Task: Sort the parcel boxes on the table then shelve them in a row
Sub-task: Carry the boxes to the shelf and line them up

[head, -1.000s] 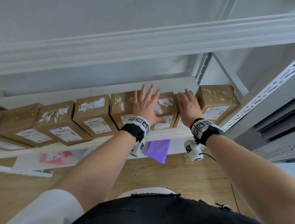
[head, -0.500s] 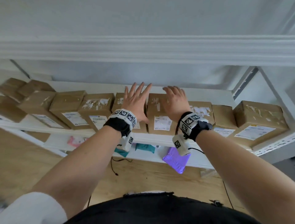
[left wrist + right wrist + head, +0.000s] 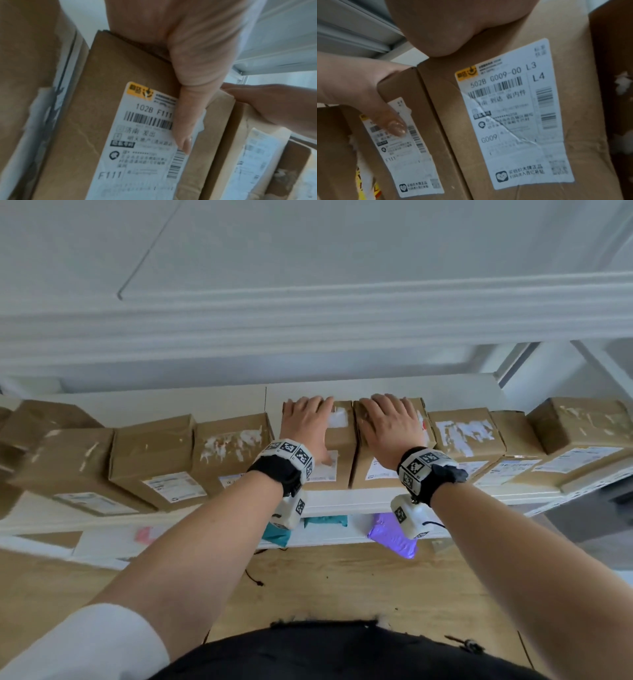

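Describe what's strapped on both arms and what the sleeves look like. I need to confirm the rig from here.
Each bare forearm carries a black wrist strap with white blocks printed in black square markers, behind the left hand and the right hand. A white camera pod hangs under each wrist; the right one trails a thin dark cable. A white sleeve shows on the left arm.
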Action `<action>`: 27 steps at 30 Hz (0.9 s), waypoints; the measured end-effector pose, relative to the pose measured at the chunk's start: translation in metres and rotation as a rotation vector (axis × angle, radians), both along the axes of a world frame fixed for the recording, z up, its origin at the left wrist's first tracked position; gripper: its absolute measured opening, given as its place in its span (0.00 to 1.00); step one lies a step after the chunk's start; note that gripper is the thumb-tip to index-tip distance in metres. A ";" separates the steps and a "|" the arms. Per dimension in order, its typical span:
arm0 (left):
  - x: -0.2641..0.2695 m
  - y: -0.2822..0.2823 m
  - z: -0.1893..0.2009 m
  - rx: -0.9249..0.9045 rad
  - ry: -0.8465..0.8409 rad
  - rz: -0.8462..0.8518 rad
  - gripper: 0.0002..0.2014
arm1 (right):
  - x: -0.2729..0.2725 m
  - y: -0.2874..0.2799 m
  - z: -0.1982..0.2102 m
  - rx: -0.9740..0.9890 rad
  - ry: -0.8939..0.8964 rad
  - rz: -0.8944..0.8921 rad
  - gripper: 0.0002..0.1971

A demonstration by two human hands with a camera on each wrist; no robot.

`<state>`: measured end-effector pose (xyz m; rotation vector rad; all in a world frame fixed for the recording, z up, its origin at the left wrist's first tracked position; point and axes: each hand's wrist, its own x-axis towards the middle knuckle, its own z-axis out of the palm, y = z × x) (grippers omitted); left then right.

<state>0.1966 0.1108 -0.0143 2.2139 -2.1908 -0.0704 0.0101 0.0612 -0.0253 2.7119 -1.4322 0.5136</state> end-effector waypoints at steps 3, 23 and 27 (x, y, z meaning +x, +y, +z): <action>0.000 0.000 -0.005 -0.020 0.006 0.011 0.60 | 0.002 0.003 -0.001 -0.011 -0.001 -0.015 0.24; -0.010 0.013 0.005 -0.002 0.036 0.022 0.62 | -0.006 0.007 0.004 0.028 0.035 0.007 0.26; -0.011 0.020 0.005 0.025 0.015 0.033 0.75 | -0.003 0.009 0.012 0.141 0.055 -0.048 0.24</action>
